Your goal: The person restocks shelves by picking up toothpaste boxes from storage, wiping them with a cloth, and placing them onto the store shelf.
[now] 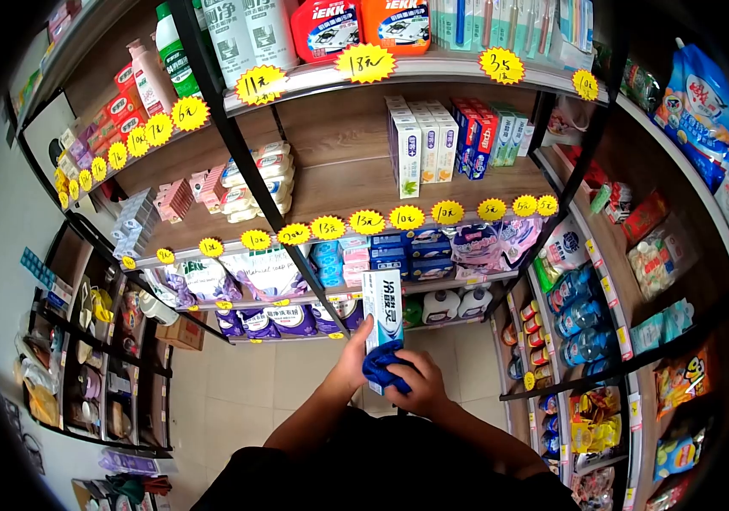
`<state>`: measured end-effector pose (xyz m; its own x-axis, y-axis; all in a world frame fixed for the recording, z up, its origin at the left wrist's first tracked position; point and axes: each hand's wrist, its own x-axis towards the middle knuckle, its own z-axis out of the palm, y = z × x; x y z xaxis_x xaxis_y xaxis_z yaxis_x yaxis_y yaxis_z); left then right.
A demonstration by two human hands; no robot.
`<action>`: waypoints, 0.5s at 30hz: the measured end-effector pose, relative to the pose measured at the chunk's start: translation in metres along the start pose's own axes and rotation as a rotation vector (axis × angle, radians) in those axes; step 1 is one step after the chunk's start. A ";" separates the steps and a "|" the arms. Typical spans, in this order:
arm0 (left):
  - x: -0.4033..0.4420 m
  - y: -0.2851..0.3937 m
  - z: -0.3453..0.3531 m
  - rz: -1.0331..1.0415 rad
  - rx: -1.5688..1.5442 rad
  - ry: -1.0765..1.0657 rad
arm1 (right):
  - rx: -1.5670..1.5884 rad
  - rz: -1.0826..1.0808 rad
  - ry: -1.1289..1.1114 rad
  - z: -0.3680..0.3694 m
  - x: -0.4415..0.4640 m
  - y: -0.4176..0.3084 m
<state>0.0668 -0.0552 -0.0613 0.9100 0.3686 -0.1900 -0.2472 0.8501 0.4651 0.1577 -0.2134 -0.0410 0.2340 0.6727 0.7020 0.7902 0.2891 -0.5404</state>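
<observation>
A long white and teal toothpaste box (387,305) with dark Chinese lettering stands nearly upright in front of my body. My left hand (352,356) is closed around its left side, low down. Bunched in my right hand (422,385) is a dark blue cloth (384,366), pressed against the lower front of the box. The cloth and fingers cover that lower part. Beyond the box, on the middle shelf (339,192), stand more toothpaste boxes (422,145) in white, blue and green.
Yellow price tags (367,222) line the shelf edges. Cleaner bottles (328,30) stand on the upper shelf, and packs of laundry products (266,277) fill lower ones. Black uprights (241,145) divide the shelving. Side shelves with blue bottles (586,347) rise at right. Tiled floor (245,383) lies below.
</observation>
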 end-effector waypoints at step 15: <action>-0.001 -0.007 -0.017 -0.145 0.119 -0.116 | -0.118 0.150 0.201 -0.044 0.128 0.048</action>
<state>0.0618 -0.0558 -0.0787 0.9671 0.1944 -0.1644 -0.0766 0.8380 0.5403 0.2506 -0.1438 0.0434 0.4513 0.5502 0.7026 0.7962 0.1073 -0.5955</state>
